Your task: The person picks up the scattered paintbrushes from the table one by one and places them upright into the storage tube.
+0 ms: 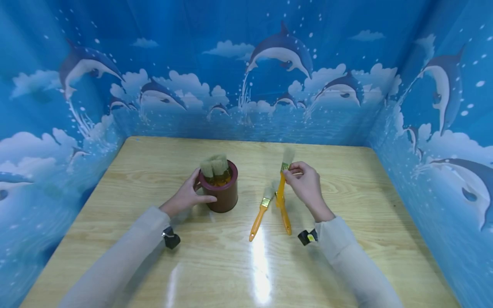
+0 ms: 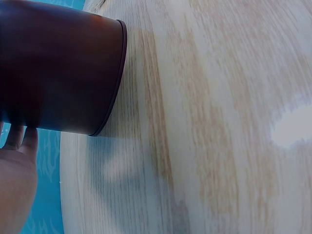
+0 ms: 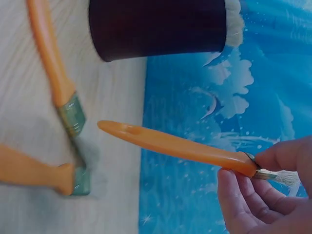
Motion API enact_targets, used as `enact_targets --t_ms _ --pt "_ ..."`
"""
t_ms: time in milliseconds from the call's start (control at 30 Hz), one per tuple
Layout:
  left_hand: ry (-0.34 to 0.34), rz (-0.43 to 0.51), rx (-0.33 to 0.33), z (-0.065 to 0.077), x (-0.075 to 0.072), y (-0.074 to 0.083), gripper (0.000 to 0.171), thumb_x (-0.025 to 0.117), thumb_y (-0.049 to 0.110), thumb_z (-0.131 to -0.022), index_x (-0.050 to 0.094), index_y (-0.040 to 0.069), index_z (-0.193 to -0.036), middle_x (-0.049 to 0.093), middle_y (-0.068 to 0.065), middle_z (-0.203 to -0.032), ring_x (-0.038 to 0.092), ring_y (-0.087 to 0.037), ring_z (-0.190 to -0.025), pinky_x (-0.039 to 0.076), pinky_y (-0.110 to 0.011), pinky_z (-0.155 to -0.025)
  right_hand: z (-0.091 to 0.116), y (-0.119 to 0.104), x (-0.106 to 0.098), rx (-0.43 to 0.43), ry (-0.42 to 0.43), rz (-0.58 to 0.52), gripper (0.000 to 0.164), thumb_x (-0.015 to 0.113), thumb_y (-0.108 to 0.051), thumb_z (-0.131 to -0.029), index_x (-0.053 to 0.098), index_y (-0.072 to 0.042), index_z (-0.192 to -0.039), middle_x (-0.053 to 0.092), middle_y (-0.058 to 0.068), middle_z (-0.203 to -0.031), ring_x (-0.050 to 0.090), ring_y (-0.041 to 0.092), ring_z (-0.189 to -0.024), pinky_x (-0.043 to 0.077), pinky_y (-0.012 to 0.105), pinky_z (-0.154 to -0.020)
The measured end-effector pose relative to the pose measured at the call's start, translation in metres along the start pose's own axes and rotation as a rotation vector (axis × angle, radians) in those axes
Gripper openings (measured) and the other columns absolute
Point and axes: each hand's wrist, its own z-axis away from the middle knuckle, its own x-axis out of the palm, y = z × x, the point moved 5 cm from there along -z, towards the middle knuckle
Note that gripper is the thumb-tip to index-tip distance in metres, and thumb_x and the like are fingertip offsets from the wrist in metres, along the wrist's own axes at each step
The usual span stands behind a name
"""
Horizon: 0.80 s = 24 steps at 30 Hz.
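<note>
A brown cylindrical pot (image 1: 223,199) with a dark red rim stands upright on the table, several brushes (image 1: 214,167) in it with bristles up. My left hand (image 1: 188,194) holds the pot from its left side, thumb across the front. In the right wrist view, my right hand (image 3: 263,195) pinches a paintbrush (image 3: 180,146) near its metal band, the orange handle pointing away from the palm. The head view shows that brush bristles up, above the table. Below it lie two more orange-handled paintbrushes, one on the left (image 1: 259,220) and one on the right (image 1: 286,220).
The wooden table (image 1: 215,269) has a light grain and glossy reflections. A blue curtain (image 1: 239,124) printed with dolphins and clouds borders its back and sides. Each wrist carries a small black camera, one on the left (image 1: 171,238) and one on the right (image 1: 307,237).
</note>
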Motion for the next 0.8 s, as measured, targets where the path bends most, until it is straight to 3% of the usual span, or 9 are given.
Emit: enact_targets --t_ms 233,800 --pt "-0.001 0.012 -0.009 0.002 0.000 0.001 0.111 0.085 0.029 -0.073 0.010 0.024 -0.155 0.020 -0.007 -0.157 0.019 -0.031 -0.145 0.022 -0.051 -0.117 -0.001 -0.029 0.011 -0.109 -0.006 -0.018 0.025 0.065 -0.020 -0.092 0.063 -0.002 -0.108 0.066 0.014 -0.099 0.068 0.025 -0.081 0.060 0.033 -0.069" --pt "0.002 0.004 -0.031 0.002 0.000 0.000 0.112 0.084 0.032 -0.073 0.009 0.025 -0.155 0.020 -0.005 -0.157 0.018 -0.030 -0.145 0.022 -0.049 -0.117 0.003 -0.091 0.026 -0.302 -0.046 -0.103 0.025 0.065 -0.021 -0.092 0.063 -0.003 -0.109 0.065 0.012 -0.101 0.065 0.023 -0.085 0.059 0.033 -0.072"
